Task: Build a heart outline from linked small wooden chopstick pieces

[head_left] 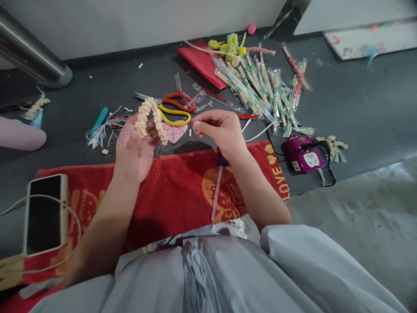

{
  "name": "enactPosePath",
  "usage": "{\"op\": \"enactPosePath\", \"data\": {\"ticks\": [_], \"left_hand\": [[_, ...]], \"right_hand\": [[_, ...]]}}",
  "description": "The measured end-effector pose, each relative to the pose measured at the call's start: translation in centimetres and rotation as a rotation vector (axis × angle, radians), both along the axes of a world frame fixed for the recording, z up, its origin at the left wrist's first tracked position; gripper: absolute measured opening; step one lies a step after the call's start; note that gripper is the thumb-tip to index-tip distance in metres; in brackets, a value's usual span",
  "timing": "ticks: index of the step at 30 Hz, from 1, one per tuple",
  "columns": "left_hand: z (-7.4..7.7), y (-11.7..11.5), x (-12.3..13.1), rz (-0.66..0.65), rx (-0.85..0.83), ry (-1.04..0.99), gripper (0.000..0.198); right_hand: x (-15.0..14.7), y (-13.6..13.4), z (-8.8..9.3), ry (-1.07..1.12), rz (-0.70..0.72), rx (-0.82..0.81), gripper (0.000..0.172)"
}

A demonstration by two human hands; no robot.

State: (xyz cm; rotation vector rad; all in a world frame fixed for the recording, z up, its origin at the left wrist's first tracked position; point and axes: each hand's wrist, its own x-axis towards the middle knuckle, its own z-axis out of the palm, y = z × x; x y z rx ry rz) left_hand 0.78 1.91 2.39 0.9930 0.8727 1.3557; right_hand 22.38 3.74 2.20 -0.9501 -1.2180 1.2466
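Note:
My left hand (135, 150), palm turned up and fingers curled, holds a strand of small pale wooden pieces (148, 108) bent into an arch. To its right, my right hand (221, 128) is closed in a pinch; whatever is between its fingertips is too small to make out. A pink heart-shaped piece with dark lines (176, 131) lies on the table between the hands. Just behind it are yellow-handled scissors (176, 122) and a red-handled tool (179, 102). A translucent stick (217, 193) runs from a dark blue object (223, 161) partly hidden under my right wrist.
A red towel (172, 191) covers the front edge, with a phone (45, 213) and white cable at left. Wrapped wooden sticks (254, 80) lie in a heap behind, near a red packet (198, 63). A purple power socket (302, 154) sits right; white threads (102, 130) lie left.

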Motion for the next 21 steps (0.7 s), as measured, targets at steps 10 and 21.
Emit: {"op": "enactPosePath", "data": {"ticks": [10,21], "left_hand": [[0.3,-0.5,-0.9,-0.223,-0.240,-0.253,0.067],[-0.4,-1.2,-0.7,-0.405,-0.340,-0.180,0.071]], "right_hand": [[4.0,2.2,-0.4,-0.242,-0.463,0.220,0.007],[-0.1,0.4,1.1,-0.057,0.360,-0.071,0.026]]}}
